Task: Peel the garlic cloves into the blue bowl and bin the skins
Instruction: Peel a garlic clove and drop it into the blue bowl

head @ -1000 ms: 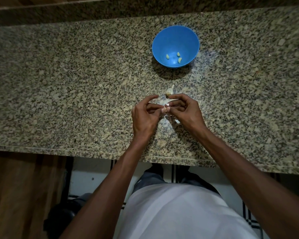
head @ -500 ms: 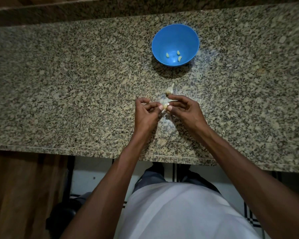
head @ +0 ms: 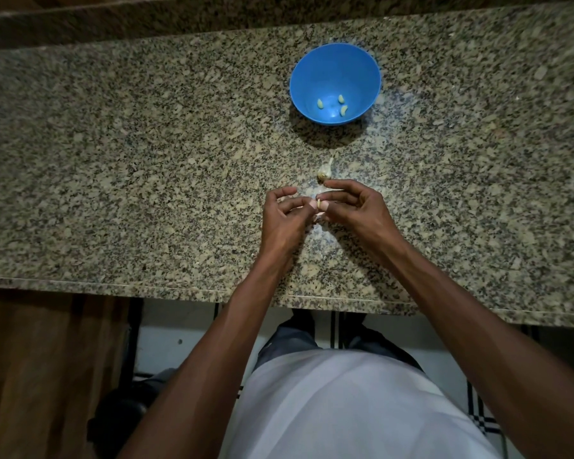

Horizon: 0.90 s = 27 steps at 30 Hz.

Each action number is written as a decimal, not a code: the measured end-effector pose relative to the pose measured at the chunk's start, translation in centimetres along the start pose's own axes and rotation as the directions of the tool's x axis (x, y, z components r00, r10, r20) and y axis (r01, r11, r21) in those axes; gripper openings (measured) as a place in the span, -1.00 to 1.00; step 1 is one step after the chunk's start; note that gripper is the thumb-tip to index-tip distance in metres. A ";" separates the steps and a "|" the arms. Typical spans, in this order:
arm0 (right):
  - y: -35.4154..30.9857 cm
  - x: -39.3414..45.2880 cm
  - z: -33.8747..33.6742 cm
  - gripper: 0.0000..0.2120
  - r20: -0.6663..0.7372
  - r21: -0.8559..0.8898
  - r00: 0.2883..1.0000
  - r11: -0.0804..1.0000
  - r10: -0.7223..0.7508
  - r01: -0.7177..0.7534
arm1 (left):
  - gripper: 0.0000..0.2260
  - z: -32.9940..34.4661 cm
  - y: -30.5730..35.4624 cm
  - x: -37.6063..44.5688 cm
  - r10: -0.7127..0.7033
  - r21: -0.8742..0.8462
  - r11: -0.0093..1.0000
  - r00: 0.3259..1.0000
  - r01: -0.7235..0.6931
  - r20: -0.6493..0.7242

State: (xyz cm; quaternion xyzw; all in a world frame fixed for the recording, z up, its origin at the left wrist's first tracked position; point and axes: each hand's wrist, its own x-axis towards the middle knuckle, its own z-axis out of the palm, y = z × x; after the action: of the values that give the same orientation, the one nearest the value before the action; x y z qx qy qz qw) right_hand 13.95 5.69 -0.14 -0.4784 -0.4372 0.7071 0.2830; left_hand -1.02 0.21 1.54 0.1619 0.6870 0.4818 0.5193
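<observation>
While the left hand (head: 284, 220) and right hand (head: 358, 210) meet fingertip to fingertip, both pinching one garlic clove (head: 318, 203) just above the tabletop (head: 113, 160) short of the blue bowl (head: 312, 74), it looks tiny, light, firm and slick, best nipped at its ends

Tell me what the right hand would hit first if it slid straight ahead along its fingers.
Probably the left hand: the right hand points leftward, both pinching the small pale garlic clove. Depth unclear.
</observation>
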 end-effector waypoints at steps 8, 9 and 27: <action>0.4 0.2 -0.3 -0.58 -0.035 0.054 0.995 0.995 0.091 -0.089 | -0.63 -1.6 -0.2 0.4 0.060 0.111 0.992 0.996 -0.052 -0.071; 0.5 0.2 -0.3 -0.59 -0.040 0.059 0.994 0.993 0.103 -0.101 | -0.64 -1.7 -0.2 0.3 0.081 0.151 0.986 0.995 -0.070 -0.066; -0.8 -0.8 -0.3 -0.65 -0.005 -0.081 0.997 0.994 0.078 -0.078 | -0.77 -1.7 -0.5 -0.2 0.150 0.254 0.950 0.979 -0.180 0.135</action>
State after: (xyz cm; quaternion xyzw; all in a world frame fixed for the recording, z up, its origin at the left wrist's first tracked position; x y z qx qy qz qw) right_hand 14.49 5.52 0.83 -0.5069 -0.4464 0.6987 0.2360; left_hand -2.23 -1.01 1.21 0.3141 0.6987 0.4173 0.4890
